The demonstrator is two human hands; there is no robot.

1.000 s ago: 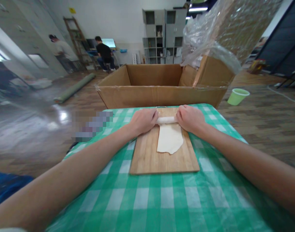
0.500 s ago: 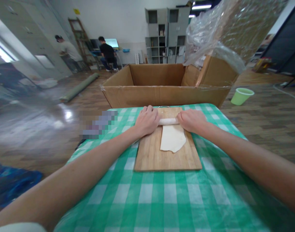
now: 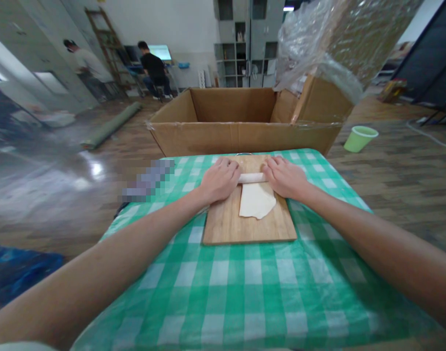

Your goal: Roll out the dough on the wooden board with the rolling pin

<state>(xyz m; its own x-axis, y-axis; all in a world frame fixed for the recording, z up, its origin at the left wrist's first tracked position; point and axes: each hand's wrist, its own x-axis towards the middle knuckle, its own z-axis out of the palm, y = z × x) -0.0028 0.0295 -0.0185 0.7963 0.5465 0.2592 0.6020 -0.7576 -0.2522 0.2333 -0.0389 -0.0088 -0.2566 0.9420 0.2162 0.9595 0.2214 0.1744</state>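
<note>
A pale rolling pin (image 3: 252, 178) lies crosswise near the far end of a wooden cutting board (image 3: 223, 226). Its left end is under my left hand (image 3: 223, 179), the fingers bent over it. My right hand (image 3: 283, 176) covers the other end, its fingers pointing forward. Only the pin's middle shows between the two hands. From beneath the pin a flat, off-white sheet of dough (image 3: 257, 201) spreads toward me, with an uneven near edge. Whatever part of the dough lies beyond the pin is hard to make out.
A green-and-white checked tablecloth (image 3: 223, 287) covers the table. Beyond it stands a large open cardboard box (image 3: 244, 139) with plastic wrap (image 3: 303, 48). A blurred-out object (image 3: 147, 181) lies at the table's left edge. A green bin (image 3: 359, 140) stands right; two people are in the background.
The view has shifted, so everything sits a little higher in it. The rolling pin has come slightly nearer me over the dough, and my right fingers are more stretched out.
</note>
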